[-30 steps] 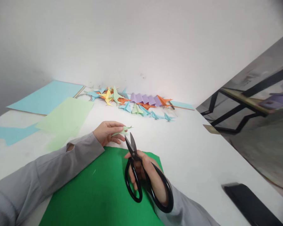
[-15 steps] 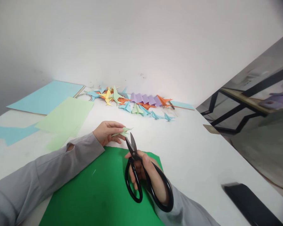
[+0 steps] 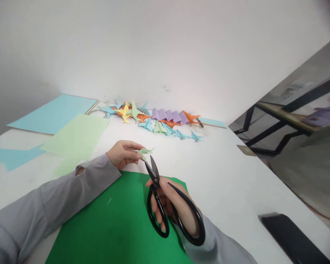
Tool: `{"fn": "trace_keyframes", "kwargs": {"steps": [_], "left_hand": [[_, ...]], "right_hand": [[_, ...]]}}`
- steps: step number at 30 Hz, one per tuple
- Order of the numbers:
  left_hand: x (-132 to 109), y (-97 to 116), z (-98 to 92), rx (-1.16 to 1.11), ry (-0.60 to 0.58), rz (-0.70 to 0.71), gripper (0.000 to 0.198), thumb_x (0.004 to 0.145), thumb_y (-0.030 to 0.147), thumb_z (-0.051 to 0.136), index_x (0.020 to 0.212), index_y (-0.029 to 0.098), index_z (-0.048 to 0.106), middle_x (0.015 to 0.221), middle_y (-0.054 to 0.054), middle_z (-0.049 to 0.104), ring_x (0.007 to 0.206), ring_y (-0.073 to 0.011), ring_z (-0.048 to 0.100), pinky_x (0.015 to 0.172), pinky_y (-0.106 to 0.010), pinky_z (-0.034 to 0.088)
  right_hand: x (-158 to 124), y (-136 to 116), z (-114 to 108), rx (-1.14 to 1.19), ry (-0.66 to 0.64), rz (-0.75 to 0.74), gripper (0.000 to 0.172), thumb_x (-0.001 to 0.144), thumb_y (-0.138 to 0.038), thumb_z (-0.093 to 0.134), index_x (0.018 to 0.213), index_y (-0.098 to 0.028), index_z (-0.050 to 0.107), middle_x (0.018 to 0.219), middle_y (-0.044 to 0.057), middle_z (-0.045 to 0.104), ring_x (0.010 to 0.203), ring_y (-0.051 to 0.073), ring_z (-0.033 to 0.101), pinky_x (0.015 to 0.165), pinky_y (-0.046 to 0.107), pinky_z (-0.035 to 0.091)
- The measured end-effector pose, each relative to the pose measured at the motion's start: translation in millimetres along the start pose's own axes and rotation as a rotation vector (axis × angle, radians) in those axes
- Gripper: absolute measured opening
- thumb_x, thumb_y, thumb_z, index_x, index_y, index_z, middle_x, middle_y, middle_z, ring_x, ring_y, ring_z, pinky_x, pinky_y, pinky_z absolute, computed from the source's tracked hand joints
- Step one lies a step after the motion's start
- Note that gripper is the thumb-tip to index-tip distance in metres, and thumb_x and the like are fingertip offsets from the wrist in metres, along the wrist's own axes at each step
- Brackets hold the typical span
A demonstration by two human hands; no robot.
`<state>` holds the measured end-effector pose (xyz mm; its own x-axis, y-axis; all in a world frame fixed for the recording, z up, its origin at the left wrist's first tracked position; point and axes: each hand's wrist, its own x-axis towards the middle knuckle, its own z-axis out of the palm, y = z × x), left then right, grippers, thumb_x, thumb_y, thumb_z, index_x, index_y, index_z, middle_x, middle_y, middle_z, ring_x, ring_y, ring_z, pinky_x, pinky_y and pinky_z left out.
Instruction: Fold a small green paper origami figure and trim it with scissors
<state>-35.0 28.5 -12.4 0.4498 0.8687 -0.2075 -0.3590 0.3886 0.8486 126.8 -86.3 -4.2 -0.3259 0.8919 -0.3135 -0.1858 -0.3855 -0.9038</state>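
Observation:
Between the thumb and fingers of my left hand (image 3: 123,154) is a small folded piece of pale green paper (image 3: 146,150) with pointed ends. My right hand (image 3: 174,196) grips a pair of black-handled scissors (image 3: 156,179), its fingers through the loops. The blades are parted and point up toward the folded paper, close to its lower edge; I cannot tell whether they touch it. Under both forearms lies a green sheet (image 3: 112,216), with a thin pale sliver (image 3: 109,201) on it.
Folded paper figures (image 3: 132,112) and a pleated purple strip (image 3: 169,115) lie along the wall. Light blue sheets (image 3: 55,113), pale green paper (image 3: 77,135) and a blue offcut (image 3: 16,157) are at left. A black flat object (image 3: 291,234) sits at right.
The folded green paper has turned in my left fingers, which have shifted slightly left. The scissors' handles have spread a little wider.

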Motion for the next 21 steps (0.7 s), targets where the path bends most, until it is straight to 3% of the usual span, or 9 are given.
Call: {"fn": "trace_keyframes", "kwargs": {"steps": [21], "left_hand": [[-1,2,0.4,0.109,-0.014,0.067,0.029,0.039,0.005,0.078,0.066,0.009,0.068,0.055,-0.006,0.067,0.045,-0.0122,0.058,0.039,-0.020,0.043]], "right_hand": [[-6,-12,6,-0.156,0.124,0.058,0.060,0.068,-0.065,0.049,0.093,-0.011,0.055,0.041,-0.006,0.046,0.026,0.006,0.039,0.023,0.015,0.031]]}}
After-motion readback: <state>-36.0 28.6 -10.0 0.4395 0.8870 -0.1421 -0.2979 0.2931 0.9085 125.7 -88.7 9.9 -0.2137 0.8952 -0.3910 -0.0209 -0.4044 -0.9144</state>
